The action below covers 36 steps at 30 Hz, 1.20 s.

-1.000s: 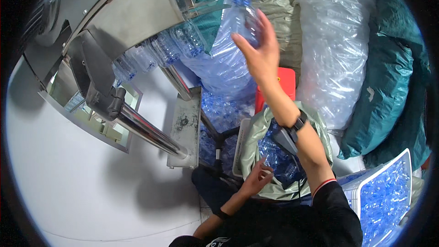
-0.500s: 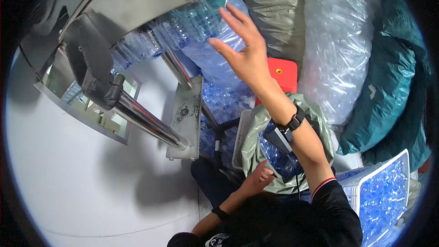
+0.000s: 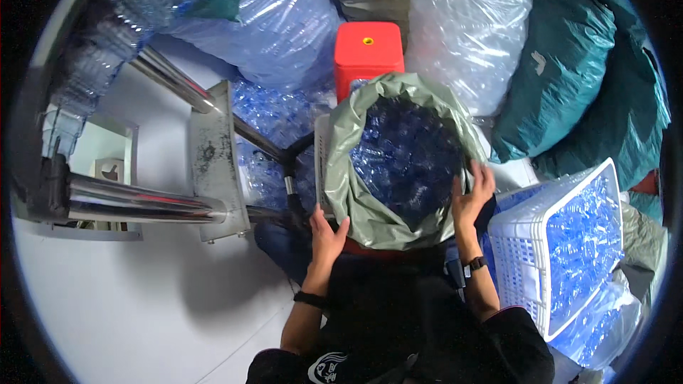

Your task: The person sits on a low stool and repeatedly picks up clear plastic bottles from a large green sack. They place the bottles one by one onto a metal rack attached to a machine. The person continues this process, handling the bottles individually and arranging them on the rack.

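In front of me stands an open grey-green plastic bag (image 3: 398, 238) with its rim folded outward, holding a heap of clear bluish plastic pieces (image 3: 405, 156). My left hand (image 3: 327, 238) is at the bag's near left side, thumb and fingers spread, beside the folded rim. At the right side of the rim is my right hand (image 3: 473, 195), thumb toward the inside and fingers on the outside, with the bag's edge between them. A pale crate edge (image 3: 321, 163) shows along the bag's left side.
Beyond the bag is a red stool (image 3: 368, 46). A white basket (image 3: 516, 263) full of clear blue pieces tilts at right. Metal machine legs (image 3: 149, 199) and a row of clear bottles (image 3: 114, 35) stand at left. Large filled sacks (image 3: 469, 35) line the back.
My right hand has come down from the bottles on the machine to the bag's right rim. My left hand has moved to the bag's left side. The view has shifted.
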Available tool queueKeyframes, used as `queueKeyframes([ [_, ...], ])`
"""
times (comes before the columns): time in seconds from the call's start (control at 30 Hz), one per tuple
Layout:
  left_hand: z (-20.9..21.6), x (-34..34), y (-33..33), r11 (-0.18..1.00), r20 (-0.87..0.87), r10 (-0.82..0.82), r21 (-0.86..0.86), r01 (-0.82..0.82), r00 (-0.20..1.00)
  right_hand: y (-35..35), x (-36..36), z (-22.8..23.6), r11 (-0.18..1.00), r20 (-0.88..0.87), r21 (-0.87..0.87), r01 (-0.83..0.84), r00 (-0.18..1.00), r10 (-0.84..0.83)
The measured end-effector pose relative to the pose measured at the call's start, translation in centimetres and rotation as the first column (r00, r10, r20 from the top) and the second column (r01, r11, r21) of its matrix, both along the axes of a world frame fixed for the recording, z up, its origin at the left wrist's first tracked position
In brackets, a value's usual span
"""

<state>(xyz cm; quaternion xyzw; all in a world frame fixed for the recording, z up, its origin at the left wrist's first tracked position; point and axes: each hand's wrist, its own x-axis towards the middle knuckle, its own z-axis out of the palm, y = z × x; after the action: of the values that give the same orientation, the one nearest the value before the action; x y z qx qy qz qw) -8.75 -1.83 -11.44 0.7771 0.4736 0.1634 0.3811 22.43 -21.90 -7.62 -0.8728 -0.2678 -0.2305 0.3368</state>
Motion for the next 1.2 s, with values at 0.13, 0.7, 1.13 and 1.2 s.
queueKeyframes([
  [0.13, -3.5, 2.7, 1.1, 0.978, -0.029, 0.035, -0.206, -0.040, 0.999, -4.8, 2.5, -5.8, 0.966, -0.485, -0.082, 0.246, 0.837, -0.254],
  [0.7, 10.7, -1.2, 3.0, 0.941, 0.243, 0.200, -0.316, -0.117, 0.949, 1.2, -0.4, 5.2, 0.833, -0.835, 0.526, 0.175, 0.291, 0.466],
  [1.13, 10.9, -0.4, -0.2, 0.921, 0.165, -0.239, -0.273, 0.277, 0.957, -5.0, 4.7, 0.7, 0.865, -0.848, 0.433, 0.254, 0.441, 0.295],
  [1.2, 10.7, -0.9, 0.3, 0.952, 0.256, 0.035, -0.303, 0.046, 0.966, -5.5, 4.1, 0.5, 0.837, -0.848, 0.474, 0.275, 0.399, 0.349],
])
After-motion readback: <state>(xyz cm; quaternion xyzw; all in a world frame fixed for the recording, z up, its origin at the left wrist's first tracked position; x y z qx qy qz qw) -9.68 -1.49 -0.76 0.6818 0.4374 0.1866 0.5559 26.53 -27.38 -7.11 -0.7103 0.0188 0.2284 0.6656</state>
